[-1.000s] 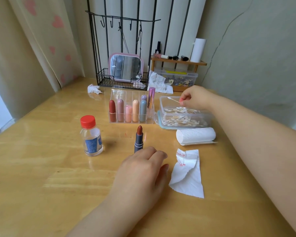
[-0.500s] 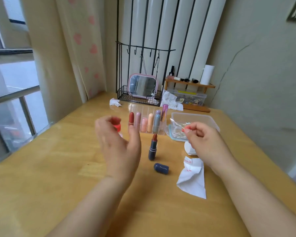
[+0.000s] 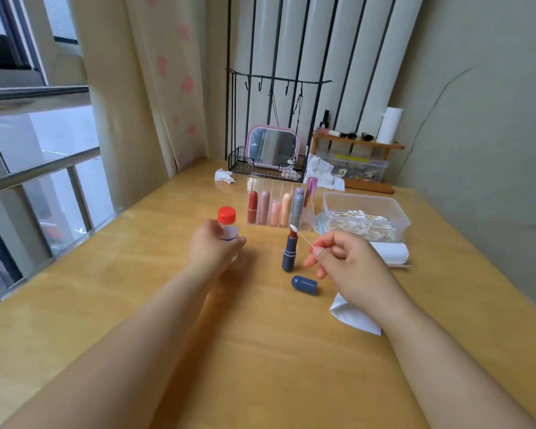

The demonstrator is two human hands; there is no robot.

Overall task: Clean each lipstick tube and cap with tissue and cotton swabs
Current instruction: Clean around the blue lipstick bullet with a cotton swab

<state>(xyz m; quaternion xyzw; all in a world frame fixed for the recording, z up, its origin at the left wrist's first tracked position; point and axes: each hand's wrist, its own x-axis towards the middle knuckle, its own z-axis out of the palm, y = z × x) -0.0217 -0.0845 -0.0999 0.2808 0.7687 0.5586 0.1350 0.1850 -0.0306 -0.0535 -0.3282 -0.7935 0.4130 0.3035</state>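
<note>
A navy lipstick tube [image 3: 290, 253] stands upright and uncapped at mid-table, its red stick showing. Its navy cap [image 3: 304, 285] lies on its side just in front. My right hand [image 3: 344, 261] pinches a cotton swab [image 3: 300, 235] whose white tip is by the lipstick's top. My left hand [image 3: 212, 246] wraps around a small clear bottle [image 3: 228, 226] with a red lid. A white tissue [image 3: 353, 317] lies partly under my right wrist. Several capped lipsticks stand in a clear organizer [image 3: 279, 209].
A clear tub of cotton swabs [image 3: 365, 216] sits at right with a tissue roll [image 3: 390, 253] in front of it. A mirror in a wire rack [image 3: 271, 150], crumpled tissues [image 3: 322, 174] and a wooden shelf [image 3: 358, 144] line the back wall.
My left hand left the cap on the table, lifted, then took hold of the bottle. My right hand brought a swab from the tub to the lipstick's top. The camera view tilted up.
</note>
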